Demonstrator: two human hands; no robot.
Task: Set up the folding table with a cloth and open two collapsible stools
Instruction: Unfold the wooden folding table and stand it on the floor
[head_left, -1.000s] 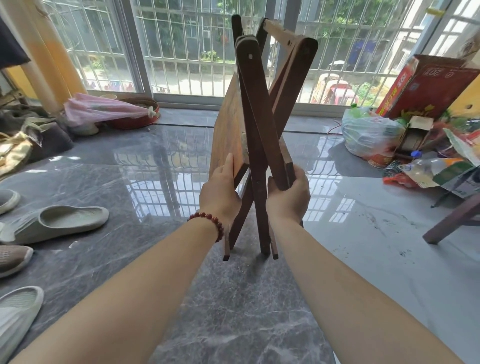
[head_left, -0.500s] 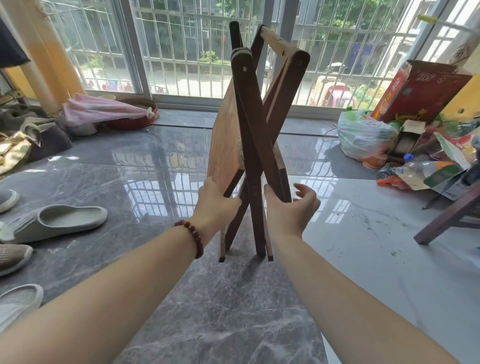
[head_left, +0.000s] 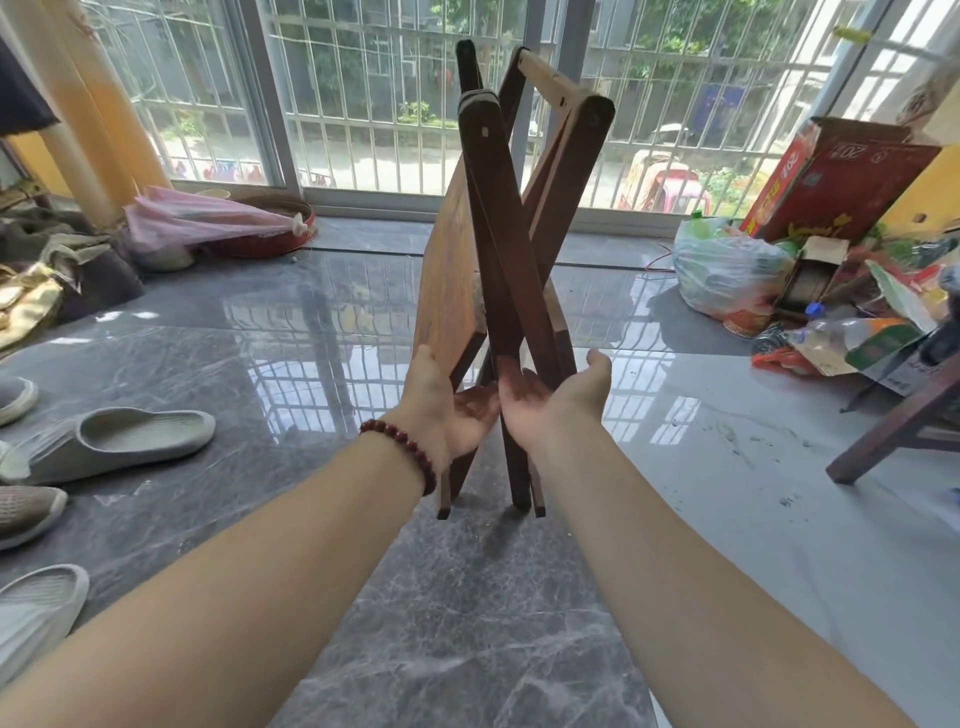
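Barely started: only got the folding table (head_left: 511, 244) upright on the floor (head_left: 467, 623), centre, legs crossed, top hanging vertical. Gripping nothing, with left hand (head_left: 449, 410) and right hand (head_left: 553, 402) open-palmed beside its lower legs. Yet to spread it, lay cloth, open stools.

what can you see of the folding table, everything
The folding table is dark brown wood, folded upright: its top panel stands on edge at left, crossed legs beside it, a pale crossbar on top. Its feet rest on the grey floor. The open left hand and right hand flank its legs; contact unclear.
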